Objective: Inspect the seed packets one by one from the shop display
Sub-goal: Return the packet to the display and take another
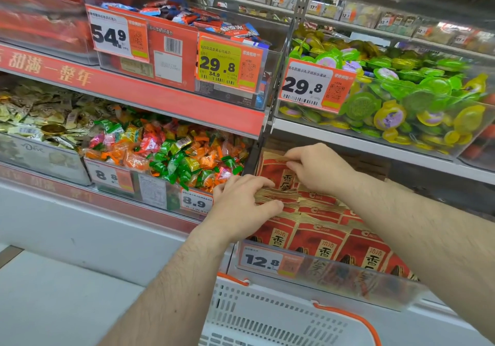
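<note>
While each hand (pixel 241 201) (pixel 316 167) pinches seed packets (pixel 318 238), a candy bin (pixel 166 185) flanks them.

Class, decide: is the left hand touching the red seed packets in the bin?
Touching. The head view shows the left hand gripping the top edges of the red seed packets.

Tiered shop shelving under bright, even light.
Red shelf-edge strip with pale lettering (pixel 128 88) on the left, white metal shelf (pixel 375 146) on the right, dark slotted upright post (pixel 300 19) between; clear plastic bins of wrapped sweets (pixel 171 158) and green jelly cups (pixel 401 96); white perforated plastic basket with orange handle (pixel 267 316) below.
</note>
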